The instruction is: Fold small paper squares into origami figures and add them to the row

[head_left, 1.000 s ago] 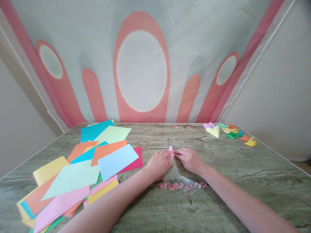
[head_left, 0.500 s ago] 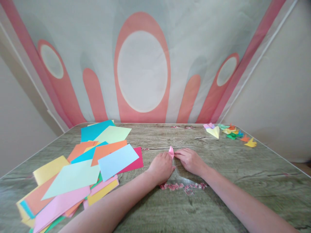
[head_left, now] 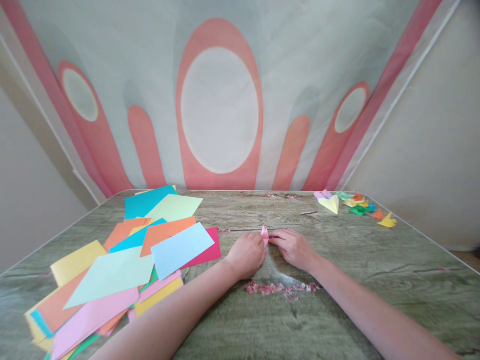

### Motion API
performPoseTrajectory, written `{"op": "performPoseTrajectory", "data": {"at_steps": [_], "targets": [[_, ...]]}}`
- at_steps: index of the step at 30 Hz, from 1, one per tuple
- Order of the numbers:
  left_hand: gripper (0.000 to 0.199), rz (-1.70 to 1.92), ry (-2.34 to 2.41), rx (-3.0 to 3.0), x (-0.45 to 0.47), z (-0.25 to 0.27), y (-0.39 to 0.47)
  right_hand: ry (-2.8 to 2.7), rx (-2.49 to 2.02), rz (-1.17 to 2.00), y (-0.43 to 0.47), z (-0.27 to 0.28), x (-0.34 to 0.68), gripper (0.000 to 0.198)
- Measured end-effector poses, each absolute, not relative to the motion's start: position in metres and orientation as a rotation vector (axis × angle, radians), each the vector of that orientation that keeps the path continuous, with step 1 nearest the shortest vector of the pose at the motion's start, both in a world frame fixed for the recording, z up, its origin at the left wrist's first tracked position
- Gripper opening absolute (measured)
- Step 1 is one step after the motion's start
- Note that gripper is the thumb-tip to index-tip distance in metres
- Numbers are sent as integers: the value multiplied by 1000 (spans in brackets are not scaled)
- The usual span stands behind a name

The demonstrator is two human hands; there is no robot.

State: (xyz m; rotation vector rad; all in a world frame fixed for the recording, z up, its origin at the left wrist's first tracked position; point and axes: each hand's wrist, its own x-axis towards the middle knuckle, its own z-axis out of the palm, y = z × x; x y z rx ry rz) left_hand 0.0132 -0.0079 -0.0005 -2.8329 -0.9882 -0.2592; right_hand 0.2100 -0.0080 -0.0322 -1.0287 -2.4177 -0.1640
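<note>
A small piece of folded pink paper [head_left: 265, 234] stands pointed end up between my two hands, at the middle of the table. My left hand [head_left: 248, 254] is closed against its left side, with the fingertips and thumb partly hidden. From the right, my right hand [head_left: 292, 246] pinches the paper's edge between thumb and fingers. The lower part of the folded paper is covered by my fingers.
Loose sheets of coloured paper [head_left: 112, 275] lie spread over the left of the wood-patterned table [head_left: 240, 325]. At the far right are several small folded paper figures [head_left: 362, 210] and a pale yellow folded piece [head_left: 330, 204]. A printed backdrop [head_left: 219, 110] hangs behind.
My left hand has shifted slightly, its thumb drawn in from where it stuck out to the right. The pink paper and my right hand have barely moved.
</note>
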Motion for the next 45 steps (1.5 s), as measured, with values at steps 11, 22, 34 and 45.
{"op": "performPoseTrajectory", "data": {"at_steps": [11,22,34,45], "targets": [[29,-472,-994,-2941,8,-3,0,-2410,-1044,-94,-8,-30,206,38],[12,-828,-1044,-3157,3,-14,20,-2342,-1050,-54,-11,-30,201,31],[14,-951,-1060,-3190,5,-17,23,-2218,-1151,62,-9,-32,197,20],[19,-962,-1123,-3165,5,-20,24,-2133,-1213,121,-10,-32,193,16]]}}
